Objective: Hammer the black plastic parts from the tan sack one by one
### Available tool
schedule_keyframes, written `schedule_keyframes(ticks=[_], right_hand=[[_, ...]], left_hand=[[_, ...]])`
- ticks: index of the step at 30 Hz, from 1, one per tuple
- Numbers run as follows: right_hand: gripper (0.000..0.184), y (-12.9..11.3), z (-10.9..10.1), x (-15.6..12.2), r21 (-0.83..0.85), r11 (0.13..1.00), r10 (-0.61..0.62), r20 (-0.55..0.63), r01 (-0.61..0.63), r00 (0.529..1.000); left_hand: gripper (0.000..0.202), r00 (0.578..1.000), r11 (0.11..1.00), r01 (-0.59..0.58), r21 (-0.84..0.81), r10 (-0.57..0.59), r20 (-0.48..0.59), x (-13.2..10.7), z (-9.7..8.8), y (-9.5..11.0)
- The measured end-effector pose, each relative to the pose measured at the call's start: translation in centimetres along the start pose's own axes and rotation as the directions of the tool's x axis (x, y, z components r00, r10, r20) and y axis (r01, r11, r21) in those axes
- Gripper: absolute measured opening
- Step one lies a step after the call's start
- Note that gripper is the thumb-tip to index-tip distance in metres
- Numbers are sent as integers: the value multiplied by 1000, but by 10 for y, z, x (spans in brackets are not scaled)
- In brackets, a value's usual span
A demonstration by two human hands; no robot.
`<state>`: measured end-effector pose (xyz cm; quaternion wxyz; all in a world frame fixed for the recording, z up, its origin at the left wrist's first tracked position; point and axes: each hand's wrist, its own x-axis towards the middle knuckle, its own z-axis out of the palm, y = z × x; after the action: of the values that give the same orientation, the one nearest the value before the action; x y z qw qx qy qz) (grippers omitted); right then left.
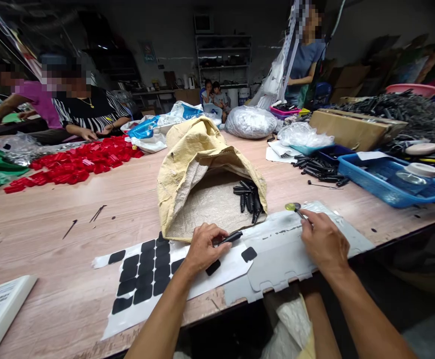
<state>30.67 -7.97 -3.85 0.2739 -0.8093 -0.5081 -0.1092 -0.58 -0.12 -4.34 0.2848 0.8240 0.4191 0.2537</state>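
Observation:
My left hand (206, 244) is closed around a slim black tube-shaped part (233, 237), just in front of the sack's mouth. Between the fingers of my right hand (324, 239) is a small tool with a yellow-green round end (291, 206), held over a grey-white board (277, 259). Its exact kind is unclear. Under my left wrist lies a white backing sheet (108, 324) with rows of black rounded-square stickers (145, 264). One loose black sticker (249, 254) sits at the board's left part. Similar black parts (251, 199) lie inside the open yellow woven sack (180, 164).
A blue tray (374, 187) holds a clear jar with a white lid. More black parts (318, 167) are piled beside it. Red pieces (83, 162) spread across the far left, where a person in stripes works. A white box (4, 309) lies near left.

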Motion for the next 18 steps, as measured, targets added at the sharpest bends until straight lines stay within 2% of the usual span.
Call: schedule_keyframes(ticks=[3,5,7,8,10,11,13,15,18], right_hand=[[32,21,7,14,-149,989,12,46,-5,999],[30,12,5,12,-162,985,-58,12,59,998],[28,-13,-2,5,-70,978,-200,-1,199,980],[29,-29,-6,1,31,949,-316,67,314,946],[34,-60,-14,-7,272,841,-530,233,469,816],[36,-73,-15,-9,356,794,-596,292,493,748],[29,-92,-13,-12,419,731,-679,359,539,640],[21,-99,-6,-12,418,696,-718,394,583,574],[18,-100,5,-11,428,675,-738,394,601,547]], left_hand=[[13,999,999,-34,-13,34,0,-1,0,0],[14,997,998,-71,-2,70,-15,-3,1,0],[15,992,992,-125,15,125,-28,-4,2,0],[16,987,987,-158,22,158,-29,-4,2,0],[17,974,974,-223,30,223,-29,-5,3,0],[17,968,968,-249,32,250,-31,-5,3,0],[16,956,957,-289,27,290,-36,-6,3,-1],[14,950,951,-309,12,309,-44,-6,3,-2],[18,951,952,-306,-6,306,-42,-7,4,-3]])
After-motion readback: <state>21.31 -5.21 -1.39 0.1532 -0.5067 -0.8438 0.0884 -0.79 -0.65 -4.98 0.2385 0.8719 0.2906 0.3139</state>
